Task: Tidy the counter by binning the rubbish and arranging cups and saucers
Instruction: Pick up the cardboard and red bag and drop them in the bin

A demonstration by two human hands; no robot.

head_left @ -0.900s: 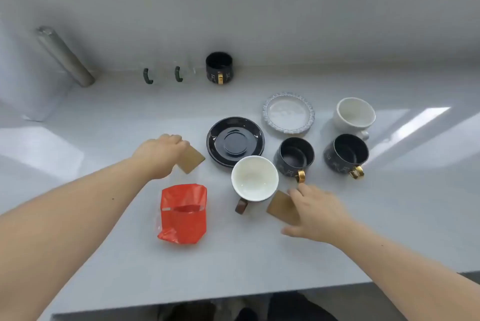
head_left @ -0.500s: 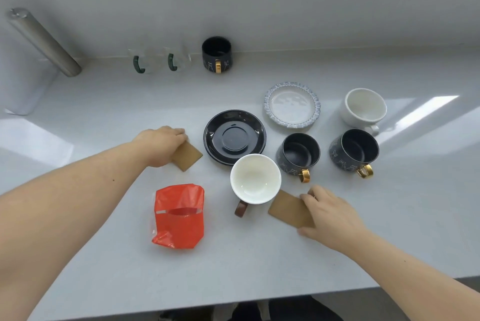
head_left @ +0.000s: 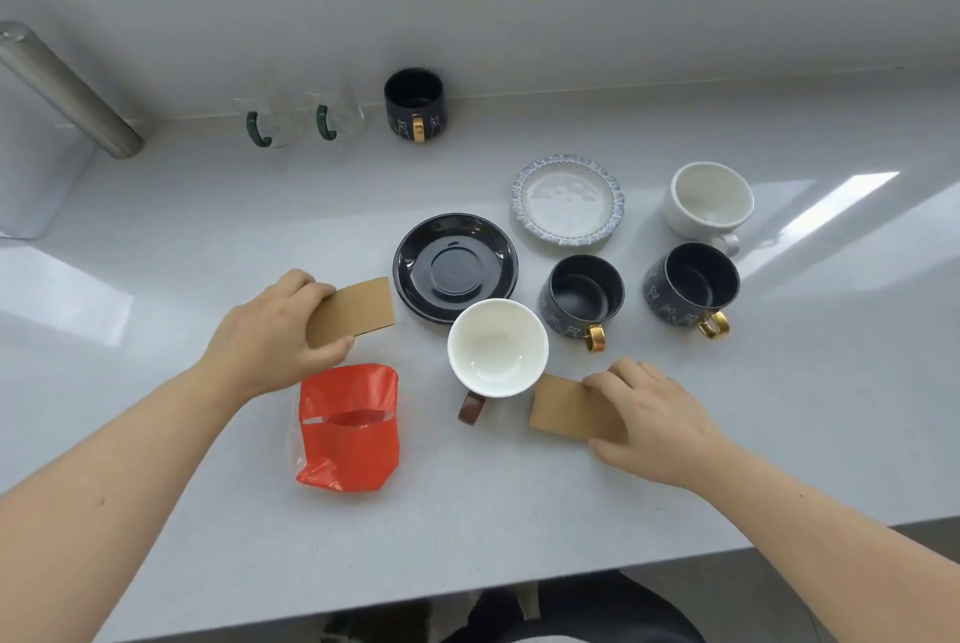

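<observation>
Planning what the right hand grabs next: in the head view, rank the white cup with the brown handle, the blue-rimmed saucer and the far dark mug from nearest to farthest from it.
From the right hand:
1. White cup with the brown handle, just left.
2. Blue-rimmed saucer, mid-counter, beyond.
3. Far dark mug, by the back wall.

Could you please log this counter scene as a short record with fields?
left hand: grips brown card piece
right hand: fingers on second card piece, flat on the counter
other rubbish: red plastic bag, untouched
saucers: black saucer; blue-rimmed saucer
loose cups: two white, two dark
back wall: dark cup, two glass cups
</observation>
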